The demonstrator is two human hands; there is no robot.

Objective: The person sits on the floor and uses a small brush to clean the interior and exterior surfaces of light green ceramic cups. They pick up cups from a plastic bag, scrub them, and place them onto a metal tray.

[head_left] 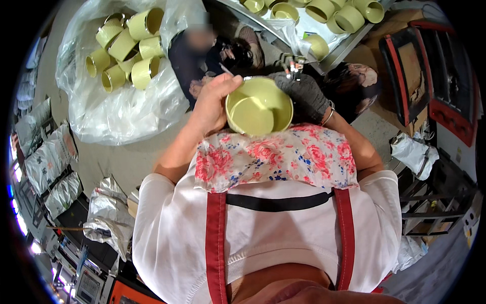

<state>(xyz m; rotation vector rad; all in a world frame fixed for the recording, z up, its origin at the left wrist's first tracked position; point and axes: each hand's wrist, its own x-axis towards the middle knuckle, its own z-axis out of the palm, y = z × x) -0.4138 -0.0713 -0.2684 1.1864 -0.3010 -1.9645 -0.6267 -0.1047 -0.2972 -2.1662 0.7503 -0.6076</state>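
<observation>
From the head camera, a pale green cup (258,106) sits between the two hands, its open mouth facing up at the camera. The left hand (212,101) is bare and curls around the cup's left rim. The right hand (302,96), in a dark glove, wraps the right side. A flowery cloth (276,157) lies just below the cup. More green cups (129,48) sit in a clear bag (126,106) beyond the left hand. The cup looks smooth and plain inside.
</observation>
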